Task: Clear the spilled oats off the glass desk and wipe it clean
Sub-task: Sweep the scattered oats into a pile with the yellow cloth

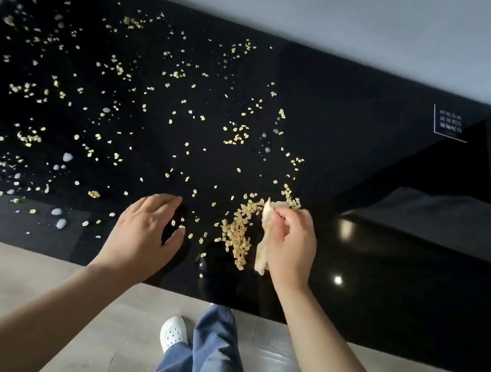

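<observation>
Head view looks down on a black glass desk [362, 168] that is covered with oats [238, 234]. Most of the oats lie loose over the left and middle parts of the glass. 1 thicker heap is gathered near the front edge, just beside the right hand [291, 246]. The right side of the desk is bare and shiny.

The right hand has its fingers curled around a pale, crumpled cloth [262, 249] and grips it. The cloth hangs down to the glass and touches the right side of the heap.

The left hand [144, 232] is palm down over the front edge, fingers spread and a little bent, and it holds nothing. I cannot tell if it touches the glass. A few single oats lie between the 2 hands.

Small pale drops [68, 157] sit among the oats on the left part. A white printed label [447, 124] is at the far right corner. Below the desk are a grey floor [28, 277], blue trousers [213, 350] and 1 white shoe [174, 332].
</observation>
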Demonstrator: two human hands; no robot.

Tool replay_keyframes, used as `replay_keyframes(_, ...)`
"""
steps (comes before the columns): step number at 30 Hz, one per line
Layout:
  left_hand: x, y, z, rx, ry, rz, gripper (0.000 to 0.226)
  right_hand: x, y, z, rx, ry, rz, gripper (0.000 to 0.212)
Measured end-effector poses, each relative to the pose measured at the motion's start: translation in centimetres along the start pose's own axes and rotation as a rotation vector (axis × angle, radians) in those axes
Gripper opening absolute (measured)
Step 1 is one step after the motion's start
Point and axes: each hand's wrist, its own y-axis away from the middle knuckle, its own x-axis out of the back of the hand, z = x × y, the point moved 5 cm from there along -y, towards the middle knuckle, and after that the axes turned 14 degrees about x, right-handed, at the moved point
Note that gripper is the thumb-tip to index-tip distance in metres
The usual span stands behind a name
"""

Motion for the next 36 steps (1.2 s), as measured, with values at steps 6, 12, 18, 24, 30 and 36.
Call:
replay_keyframes(6, -1.0, -3.1, 1.3, 0.037, -0.014, -0.052, 0.074, 3.4, -5.3, 6.0, -0.156, 0.188, 0.118, 0.013)
replay_keyframes(12, -1.6, -5.3, 2.5, 0.059, -0.027, -0.098, 0.07, -1.1, -4.2, 2.1, 0.025, 0.153, 0.027, 0.008)
replay_keyframes(18, -1.7, -6.2, 2.6, 0.059, -0.04, -0.12, 0.073, -1.2, -5.1, 0.4, 0.118, -0.053, -0.126, 0.008)
replay_keyframes(24, -2.5, -6.5, 2.1, 0.054, -0.091, -0.079, 0.086, 2.8, -13.9, 6.7, -0.095, 0.11, 0.054, 0.016)
replay_keyframes(30, -3.0, -6.3, 1.4, 0.049, -0.081, -0.073, 0.082, -2.0, -13.3, 4.0, -0.037, 0.155, -0.051, 0.014)
replay_keyframes(36, -1.1, -8.0, 1.7, 0.031, -0.066, -0.052, 0.071, -4.2, -9.5, -0.2, 0.086, -0.009, -0.224, 0.008)
